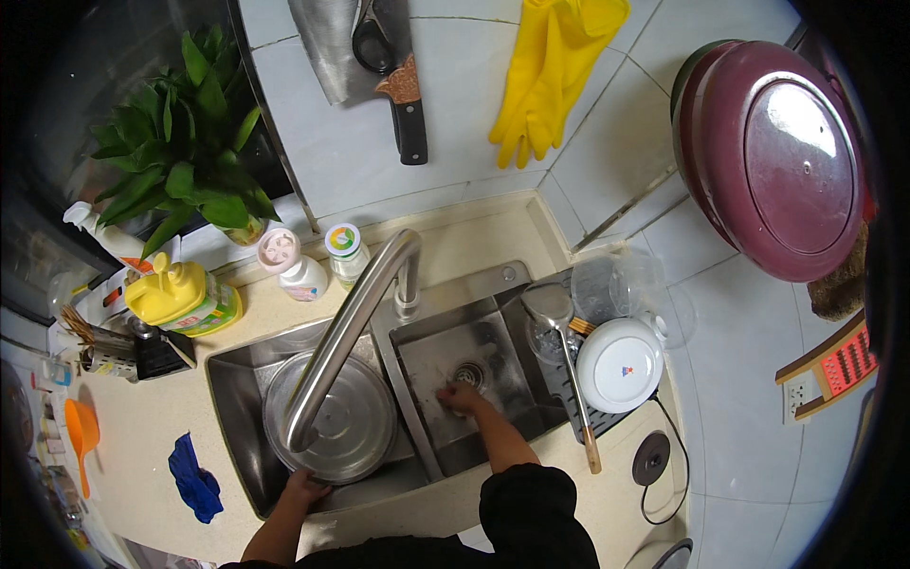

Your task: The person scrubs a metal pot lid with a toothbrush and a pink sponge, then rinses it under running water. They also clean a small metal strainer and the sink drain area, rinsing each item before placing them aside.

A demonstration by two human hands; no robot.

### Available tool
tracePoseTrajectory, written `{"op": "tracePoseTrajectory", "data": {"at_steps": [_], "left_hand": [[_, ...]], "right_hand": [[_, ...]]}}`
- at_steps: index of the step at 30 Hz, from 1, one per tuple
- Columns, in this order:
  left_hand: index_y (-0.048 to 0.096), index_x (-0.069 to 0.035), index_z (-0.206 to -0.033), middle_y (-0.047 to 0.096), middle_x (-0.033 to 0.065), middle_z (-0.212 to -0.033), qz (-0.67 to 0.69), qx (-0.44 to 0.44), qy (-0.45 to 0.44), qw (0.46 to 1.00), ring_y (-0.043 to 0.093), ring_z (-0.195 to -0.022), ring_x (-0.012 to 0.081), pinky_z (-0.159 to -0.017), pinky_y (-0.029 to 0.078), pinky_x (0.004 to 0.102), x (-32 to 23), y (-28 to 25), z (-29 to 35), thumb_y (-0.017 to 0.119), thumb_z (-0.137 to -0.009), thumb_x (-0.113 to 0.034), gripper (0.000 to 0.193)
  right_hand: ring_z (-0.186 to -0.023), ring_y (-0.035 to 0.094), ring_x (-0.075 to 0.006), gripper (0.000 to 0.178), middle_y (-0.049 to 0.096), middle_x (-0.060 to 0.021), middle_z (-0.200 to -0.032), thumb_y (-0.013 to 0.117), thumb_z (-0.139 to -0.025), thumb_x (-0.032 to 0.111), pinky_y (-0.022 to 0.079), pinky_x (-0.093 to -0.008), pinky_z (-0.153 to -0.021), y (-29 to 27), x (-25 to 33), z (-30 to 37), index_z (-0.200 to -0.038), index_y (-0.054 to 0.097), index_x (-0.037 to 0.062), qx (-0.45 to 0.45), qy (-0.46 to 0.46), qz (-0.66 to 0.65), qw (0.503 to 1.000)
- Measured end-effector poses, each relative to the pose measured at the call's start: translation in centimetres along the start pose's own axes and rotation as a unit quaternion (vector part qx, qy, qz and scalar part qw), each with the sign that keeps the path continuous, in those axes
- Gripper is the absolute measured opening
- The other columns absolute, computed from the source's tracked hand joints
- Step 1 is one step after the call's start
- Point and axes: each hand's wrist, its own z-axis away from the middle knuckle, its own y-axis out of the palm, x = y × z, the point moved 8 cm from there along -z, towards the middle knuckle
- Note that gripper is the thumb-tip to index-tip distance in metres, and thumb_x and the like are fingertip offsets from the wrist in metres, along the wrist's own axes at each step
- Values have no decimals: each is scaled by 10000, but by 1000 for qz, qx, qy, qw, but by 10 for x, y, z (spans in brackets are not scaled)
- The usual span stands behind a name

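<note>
The left hand (303, 490) touches the near edge of the big round metal pan (368, 417), which sits in the left sink basin (237, 408) under the arched tap (354, 322); its fingertips are hidden, so whether they clasp the rim or merely lean on it I cannot tell. The right hand (462, 399) is down in the right sink basin (422, 346), just beside the drain (468, 376), its fingers curled in, and whether they pinch anything does not show. To do this well, I would keep the left hand light but steady on the rim so the pan does not slide about, and let the right work by feel around the drain with short, easy movements (metal edges down there can be unkind to bare fingers). As for labels, the yellow jug (180, 297) at far left has a green-toned one, the white bottle (303, 278) has coloured print on its front, and the glass jar (345, 254) beside it wears a multicoloured printed lid; the white bowl (607, 379) at right shows a small coloured mark on its base. I leave all wording uncopied, and much of it is too small to make out.
</note>
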Motion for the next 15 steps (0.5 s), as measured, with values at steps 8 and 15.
{"op": "tracePoseTrajectory", "data": {"at_steps": [8, 15], "left_hand": [[341, -21, -1205, 360, 210, -1196, -28, 43, 20, 998, 414, -1071, 374, -892, 374, 537, -3, -2, -11, 406, -859, -148, 374], [481, -18, -1059, 546, 133, -912, -49, 12, 157, 986, 544, -836, 282, -731, 445, 442, -24, -6, 7, 484, -797, -108, 277]], "right_hand": [[-761, 601, -303, 659, 583, -233, -928, 680, -659, 399, 471, -397, -693, -27, 8, 6, -1015, 503, -126, -282, -51, 24, 958], [-801, 606, -314, 511, 587, -227, -932, 617, -710, 348, 486, -423, -694, -5, -17, -5, -1030, 550, -46, -109, 104, -40, 988]]}}
